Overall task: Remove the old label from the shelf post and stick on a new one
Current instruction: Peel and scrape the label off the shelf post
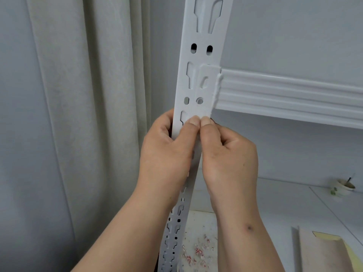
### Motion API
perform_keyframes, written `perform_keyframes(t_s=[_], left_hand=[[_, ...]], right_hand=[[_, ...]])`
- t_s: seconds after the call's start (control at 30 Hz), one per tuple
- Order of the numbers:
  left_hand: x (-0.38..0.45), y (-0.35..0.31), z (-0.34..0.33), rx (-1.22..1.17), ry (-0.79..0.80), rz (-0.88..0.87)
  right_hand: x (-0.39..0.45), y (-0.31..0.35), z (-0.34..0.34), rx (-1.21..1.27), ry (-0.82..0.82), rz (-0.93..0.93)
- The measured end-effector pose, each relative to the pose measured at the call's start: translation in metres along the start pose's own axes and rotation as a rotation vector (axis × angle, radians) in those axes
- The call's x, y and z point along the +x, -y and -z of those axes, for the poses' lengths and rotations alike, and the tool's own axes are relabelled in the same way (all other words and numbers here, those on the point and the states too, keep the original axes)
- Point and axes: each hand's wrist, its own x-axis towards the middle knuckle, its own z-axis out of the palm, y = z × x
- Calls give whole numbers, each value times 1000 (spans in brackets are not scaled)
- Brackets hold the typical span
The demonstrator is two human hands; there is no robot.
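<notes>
Post stands upright at the left end of the shelf beam, slotted face toward you. Your left hand wraps the post's left edge, thumb laid across the face. Your right hand has its fingers curled and thumb tip pressed beside the left thumb, just below the beam's bracket. A sliver of dark material shows at your right thumb; whether that is the label cannot be told, nor whether it is old or new, since the thumbs hide it. Judged step: working the label at that spot. Keep the left grip firm to steady the post. Work from one edge with the thumbnail, low and slow, so the label neither tears nor creases.
</notes>
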Motion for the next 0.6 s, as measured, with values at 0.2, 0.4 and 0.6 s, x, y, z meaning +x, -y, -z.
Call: perform_keyframes(t_s=[0.2,0.4,0.6], left_hand=[[0,5,6,-13,69,-31],[2,10,9,18,111,-64],[0,9,6,-22,50,-64]], right_hand=[[-5,-8,0,-63,21,36],[-7,-8,1,-26,30,18],[-4,-5,-1,-66,-1,32]])
